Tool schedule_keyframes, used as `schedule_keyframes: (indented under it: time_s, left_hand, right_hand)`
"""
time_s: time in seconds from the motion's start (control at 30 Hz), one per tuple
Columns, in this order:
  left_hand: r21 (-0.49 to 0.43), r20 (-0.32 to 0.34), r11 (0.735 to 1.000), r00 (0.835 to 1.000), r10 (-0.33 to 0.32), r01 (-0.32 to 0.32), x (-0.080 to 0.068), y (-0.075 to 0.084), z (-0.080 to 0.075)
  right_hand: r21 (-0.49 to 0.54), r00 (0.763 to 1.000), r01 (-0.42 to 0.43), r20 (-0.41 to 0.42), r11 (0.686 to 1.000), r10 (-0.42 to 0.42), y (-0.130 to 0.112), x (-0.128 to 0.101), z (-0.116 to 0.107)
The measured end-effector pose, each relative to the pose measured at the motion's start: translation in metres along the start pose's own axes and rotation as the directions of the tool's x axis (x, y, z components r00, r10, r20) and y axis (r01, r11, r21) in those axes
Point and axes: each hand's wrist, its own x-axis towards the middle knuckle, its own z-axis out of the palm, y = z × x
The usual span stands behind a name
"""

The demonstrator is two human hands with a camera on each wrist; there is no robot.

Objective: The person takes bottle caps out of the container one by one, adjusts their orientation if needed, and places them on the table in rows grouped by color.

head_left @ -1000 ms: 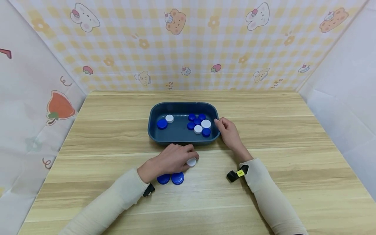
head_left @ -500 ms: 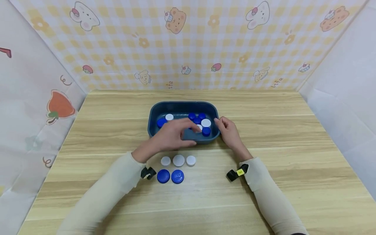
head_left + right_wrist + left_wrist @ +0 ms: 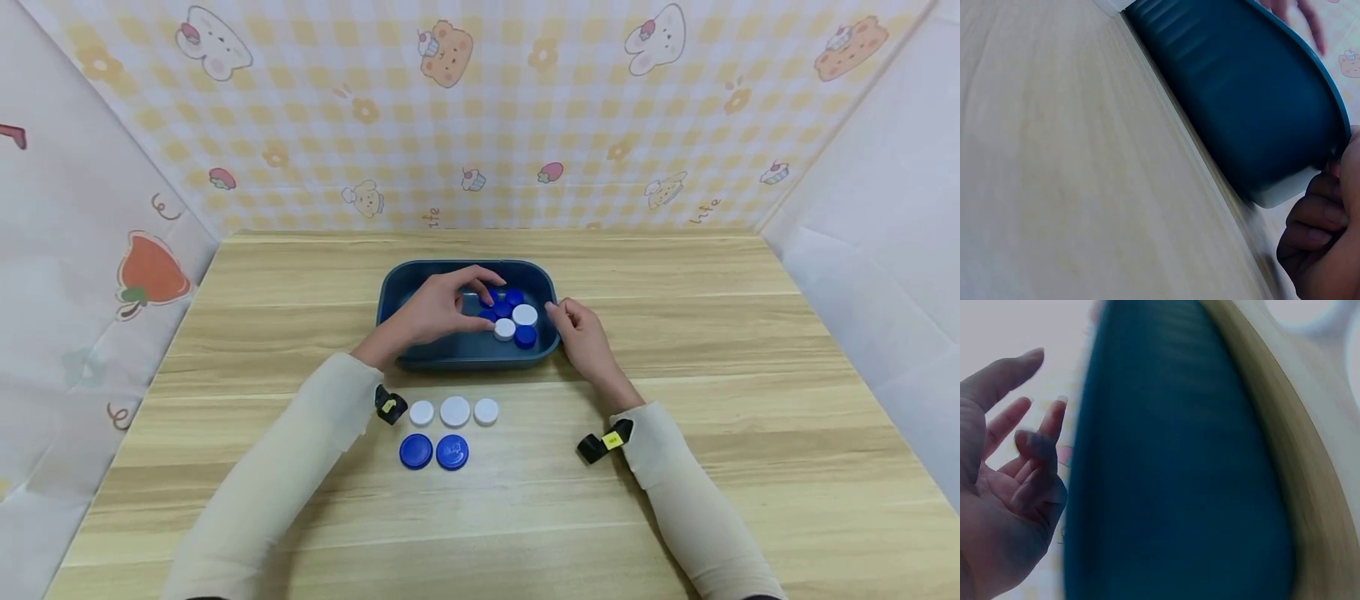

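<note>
Left hand (image 3: pixel 435 312) now deeper in the tray (image 3: pixel 465 354)
Fingers loosely spread above blue caps (image 3: pixel 501 307) at 1 o'clock; right hand (image 3: pixel 585 337) still pinches the rim.

Both forearms, clad in cream long sleeves, extend forward from the lower edge of the head view, each with a small black wrist-worn camera at the cuff. The left hand (image 3: pixel 438 310) reaches farther forward, palm down; its fingers (image 3: pixel 1038 434) are loosely spread and gently bent, enclosing nothing. The right hand (image 3: pixel 583 337) lies to the right and slightly nearer the body, its fingers (image 3: pixel 1316 215) curled inward at the knuckles.
</note>
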Motion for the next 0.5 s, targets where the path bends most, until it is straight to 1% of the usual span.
schedule_keyframes:
  time_s: [0.1, 0.2, 0.33, 0.5]
  left_hand:
    - [0.096, 0.027, 0.994, 0.998, -0.057, 0.054, 0.010, -0.008, 0.002]
    - [0.169, 0.053, 0.980, 0.992, -0.117, 0.107, 0.019, -0.014, 0.003]
    - [0.214, 0.064, 0.962, 0.981, -0.184, 0.167, 0.027, -0.019, 0.004]
    - [0.211, 0.065, 0.955, 0.971, -0.228, 0.210, 0.031, -0.025, 0.007]
  right_hand:
    - [-0.003, 1.000, 0.002, -0.008, 1.000, -0.002, 0.005, 0.000, 0.000]
    - [-0.002, 1.000, 0.013, -0.020, 1.000, -0.013, 0.006, -0.001, 0.000]
    - [0.004, 0.999, 0.026, -0.025, 1.000, -0.026, 0.005, -0.001, 0.001]
    - [0.006, 1.000, 0.022, -0.018, 1.000, -0.022, -0.002, -0.002, 0.001]
